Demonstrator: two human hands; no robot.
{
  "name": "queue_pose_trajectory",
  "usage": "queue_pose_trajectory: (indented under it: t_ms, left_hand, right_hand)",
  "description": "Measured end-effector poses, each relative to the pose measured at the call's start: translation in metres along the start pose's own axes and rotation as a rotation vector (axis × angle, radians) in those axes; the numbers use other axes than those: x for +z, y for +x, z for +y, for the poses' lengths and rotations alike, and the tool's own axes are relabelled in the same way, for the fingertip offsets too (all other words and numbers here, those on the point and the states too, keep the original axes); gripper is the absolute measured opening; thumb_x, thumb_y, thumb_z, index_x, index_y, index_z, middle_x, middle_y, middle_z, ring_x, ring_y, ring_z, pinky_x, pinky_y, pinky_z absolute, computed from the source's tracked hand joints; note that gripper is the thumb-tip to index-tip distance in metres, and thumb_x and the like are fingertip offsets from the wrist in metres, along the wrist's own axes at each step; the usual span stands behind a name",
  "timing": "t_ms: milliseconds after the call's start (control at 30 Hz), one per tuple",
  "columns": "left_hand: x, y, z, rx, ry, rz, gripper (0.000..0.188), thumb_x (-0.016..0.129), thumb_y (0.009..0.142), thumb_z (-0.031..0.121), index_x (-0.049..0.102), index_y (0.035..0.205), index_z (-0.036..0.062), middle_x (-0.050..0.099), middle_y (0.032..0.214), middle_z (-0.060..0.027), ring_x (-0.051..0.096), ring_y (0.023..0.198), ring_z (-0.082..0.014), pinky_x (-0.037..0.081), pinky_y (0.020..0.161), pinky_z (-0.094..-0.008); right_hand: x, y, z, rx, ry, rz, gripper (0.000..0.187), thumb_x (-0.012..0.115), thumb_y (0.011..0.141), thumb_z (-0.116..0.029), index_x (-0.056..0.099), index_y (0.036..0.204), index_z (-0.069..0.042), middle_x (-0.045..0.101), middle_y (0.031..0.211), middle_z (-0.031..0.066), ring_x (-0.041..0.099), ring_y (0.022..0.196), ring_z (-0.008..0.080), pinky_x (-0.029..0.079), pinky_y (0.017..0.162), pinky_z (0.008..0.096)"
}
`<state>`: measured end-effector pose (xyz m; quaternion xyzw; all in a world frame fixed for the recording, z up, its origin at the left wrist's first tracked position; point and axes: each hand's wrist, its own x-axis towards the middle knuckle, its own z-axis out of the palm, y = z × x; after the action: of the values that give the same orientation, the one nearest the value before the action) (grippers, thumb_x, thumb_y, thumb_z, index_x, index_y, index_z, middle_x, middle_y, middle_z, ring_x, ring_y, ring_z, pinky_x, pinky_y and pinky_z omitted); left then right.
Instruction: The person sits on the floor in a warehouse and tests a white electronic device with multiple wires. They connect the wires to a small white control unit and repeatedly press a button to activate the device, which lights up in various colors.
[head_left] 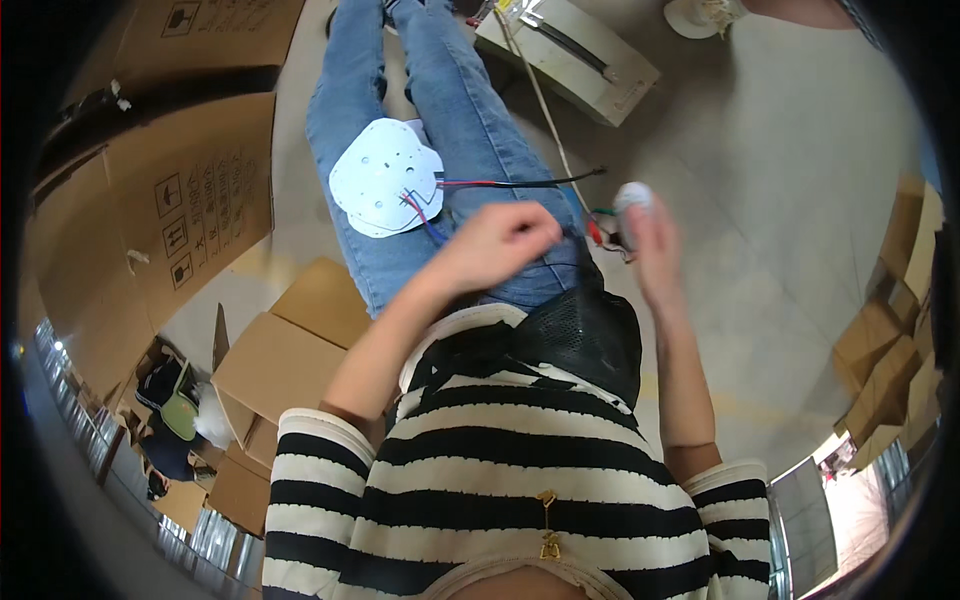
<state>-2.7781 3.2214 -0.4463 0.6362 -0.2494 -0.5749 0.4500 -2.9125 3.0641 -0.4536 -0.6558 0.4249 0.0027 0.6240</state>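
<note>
My left hand [505, 240] is over my lap with its fingers curled in. Whatever it may hold is hidden. Just beyond it, a stack of white lobed plates [375, 175] with small holes lies on my thighs. Red and black wires [500, 183] run right from the plates' edge, and short red and blue wires [420, 208] stick up from the top one. To the right, my right hand [658, 250], smeared by motion, is closed around a small white rounded object [633, 195]. Next to that object are a red connector [595, 232] and thin wires.
A black mesh pouch [585, 340] hangs at my waist. Ahead on the floor stands a pale metal box [575, 55] with a thin cord. Large cartons [190, 190] rise at the left, an opened carton [280, 370] sits beside me, and more cardboard [885, 370] is piled at the right.
</note>
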Motion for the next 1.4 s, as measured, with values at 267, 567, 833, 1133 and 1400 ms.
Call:
queue_pose_trajectory:
  t_ms: [267,567,833,1133,1400]
  left_hand:
    - [0.003,0.066,0.005,0.169,0.849,0.218,0.031,0.061,0.068,0.024,0.052,0.089,0.0036,0.056,0.076,-0.0103,0.056,0.073,-0.0226,0.044,0.061,-0.0318]
    - [0.022,0.097,-0.02,0.1,0.937,0.216,0.021,0.058,0.068,0.022,0.058,0.077,0.0025,0.057,0.069,-0.0119,0.056,0.065,-0.0256,0.044,0.059,-0.034]
    - [-0.012,0.043,0.018,-0.065,-0.075,-0.193,0.016,0.051,0.078,0.014,0.055,0.082,-0.0004,0.046,0.06,0.0034,0.039,0.058,-0.0038,0.034,0.052,-0.0192]
    - [-0.019,0.015,0.028,0.014,-0.16,-0.273,0.017,0.051,0.077,0.008,0.056,0.09,-0.0013,0.055,0.073,0.0005,0.046,0.067,-0.0042,0.038,0.061,-0.0186]
    - [-0.019,0.013,0.022,0.064,-0.131,-0.291,0.018,0.051,0.077,0.007,0.056,0.092,-0.001,0.057,0.076,-0.0013,0.049,0.069,-0.0051,0.041,0.062,-0.0195]
  right_hand:
    - [-0.033,-0.005,0.006,0.048,0.026,-0.052,0.026,0.054,0.068,-0.011,0.046,0.091,-0.001,0.051,0.078,0.0059,0.048,0.07,0.0125,0.04,0.064,0.0248]
    - [-0.022,-0.009,0.012,0.07,-0.058,-0.086,0.032,0.055,0.065,-0.005,0.044,0.095,0.001,0.052,0.079,0.0078,0.051,0.07,0.0133,0.041,0.065,0.0253]
    - [-0.025,-0.013,-0.029,0.102,0.315,-0.358,0.03,0.055,0.072,-0.003,0.042,0.099,0.001,0.052,0.08,0.0054,0.054,0.063,0.0108,0.044,0.058,0.0225]
    - [-0.017,-0.007,-0.052,0.108,0.44,-0.619,0.033,0.058,0.07,-0.002,0.041,0.098,0.001,0.049,0.079,0.0056,0.053,0.061,0.0115,0.044,0.055,0.0231]
    - [-0.017,-0.01,-0.054,0.132,0.376,-0.661,0.033,0.057,0.073,-0.004,0.04,0.101,0.0,0.048,0.078,0.0026,0.049,0.06,0.0071,0.042,0.054,0.0202]
